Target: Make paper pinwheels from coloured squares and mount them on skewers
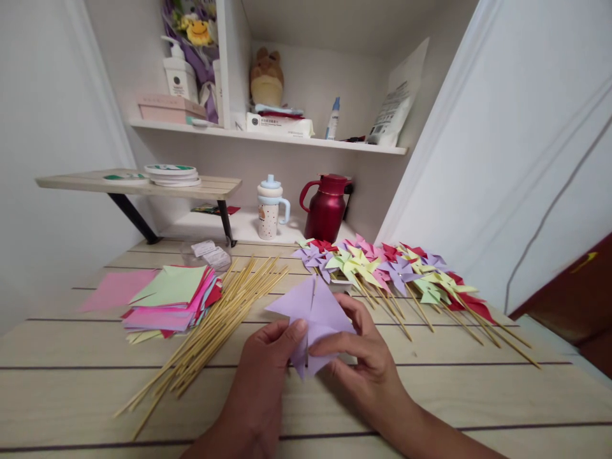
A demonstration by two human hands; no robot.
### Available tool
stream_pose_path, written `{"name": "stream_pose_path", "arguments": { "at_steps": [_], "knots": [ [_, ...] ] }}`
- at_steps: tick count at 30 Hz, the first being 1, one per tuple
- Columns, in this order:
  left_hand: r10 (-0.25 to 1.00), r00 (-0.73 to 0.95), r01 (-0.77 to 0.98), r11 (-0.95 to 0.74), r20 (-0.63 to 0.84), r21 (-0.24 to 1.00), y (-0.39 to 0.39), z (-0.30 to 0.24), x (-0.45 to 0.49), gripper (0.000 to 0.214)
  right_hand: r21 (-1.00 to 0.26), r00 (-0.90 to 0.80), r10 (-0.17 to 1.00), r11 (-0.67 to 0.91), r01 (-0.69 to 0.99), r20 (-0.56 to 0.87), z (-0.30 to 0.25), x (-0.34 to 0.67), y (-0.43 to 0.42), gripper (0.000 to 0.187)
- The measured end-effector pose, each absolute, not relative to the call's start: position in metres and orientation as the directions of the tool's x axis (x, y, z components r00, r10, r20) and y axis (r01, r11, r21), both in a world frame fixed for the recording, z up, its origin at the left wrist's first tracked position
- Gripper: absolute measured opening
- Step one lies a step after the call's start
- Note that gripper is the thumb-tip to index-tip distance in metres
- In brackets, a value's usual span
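Note:
A square of purple paper [325, 306], slit from its corners towards the middle, is held up above the table. My left hand [268, 363] pinches it near the centre, thumb on top and fingers behind. My right hand [363, 357] grips its right side, with the index finger lying across the front and the other fingers around the edge. To the left lies a loose bundle of thin wooden sticks [224, 325]. Beside them is a stack of coloured paper squares [167, 296]. On the right, several finished paper pinwheels [401, 271] on sticks lie in a heap.
Behind stand a red thermos jug [326, 210] and a speckled cup [269, 213] with a blue handle. A small raised wooden shelf [210, 186] carries rolls of tape [171, 175]. A clear container [210, 255] with white packets sits at the back left.

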State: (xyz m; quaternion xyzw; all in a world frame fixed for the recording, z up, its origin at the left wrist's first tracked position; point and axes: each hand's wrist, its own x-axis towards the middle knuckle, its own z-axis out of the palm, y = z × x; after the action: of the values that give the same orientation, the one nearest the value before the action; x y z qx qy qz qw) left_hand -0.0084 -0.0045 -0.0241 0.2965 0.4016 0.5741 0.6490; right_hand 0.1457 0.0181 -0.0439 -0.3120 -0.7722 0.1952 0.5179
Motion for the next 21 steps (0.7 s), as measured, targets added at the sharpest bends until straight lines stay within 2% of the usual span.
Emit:
{"name": "stream_pose_path", "arguments": {
  "at_steps": [8,17,21],
  "knots": [
    [0.982,-0.034,-0.505,0.143,-0.185,0.851,-0.0040,-0.0259,-0.0106,0.021,-0.726,-0.177,0.762,0.648,0.231,0.623,-0.0386,0.1448,0.0173,0.004],
    [0.982,-0.022,-0.528,0.149,-0.189,0.836,-0.0062,-0.0248,-0.0078,0.022,-0.755,-0.199,0.783,0.622,0.207,0.590,-0.0376,0.1438,0.0180,0.007],
    [0.976,-0.035,-0.522,0.166,-0.215,0.837,-0.0057,-0.0237,-0.0069,0.022,-0.786,-0.209,0.808,0.587,0.196,0.551,-0.0367,0.1429,0.0155,0.016]
  ]
}}
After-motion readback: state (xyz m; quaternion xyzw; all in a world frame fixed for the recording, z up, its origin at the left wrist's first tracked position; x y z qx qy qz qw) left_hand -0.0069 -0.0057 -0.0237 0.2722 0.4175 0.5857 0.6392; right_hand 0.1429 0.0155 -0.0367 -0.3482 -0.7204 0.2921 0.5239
